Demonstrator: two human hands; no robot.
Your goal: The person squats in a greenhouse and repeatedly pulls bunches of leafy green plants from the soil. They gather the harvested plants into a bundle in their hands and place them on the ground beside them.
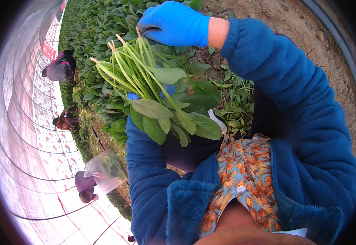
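Observation:
A bunch of spinach (135, 70) lies across my left hand (168, 90), with pale root ends toward the upper left and broad leaves hanging toward my lap. Blue glove shows between the stems and leaves; most of that hand is hidden behind them. My right hand (174, 24), also in a blue glove, is at the upper end of the bunch. Its curled fingers are beside the root (138, 32) of one plant, and dark soil marks the glove. Whether the fingertips grip that root is hidden.
Dense spinach plants (95, 18) grow ahead and to the left. Loose stems and leaves (237, 104) litter the ground by my white shoe (217, 122). Bare cracked soil (291, 33) lies right. Several people work left, one beside a clear plastic bag (106, 171), under a plastic-film tunnel (21, 122).

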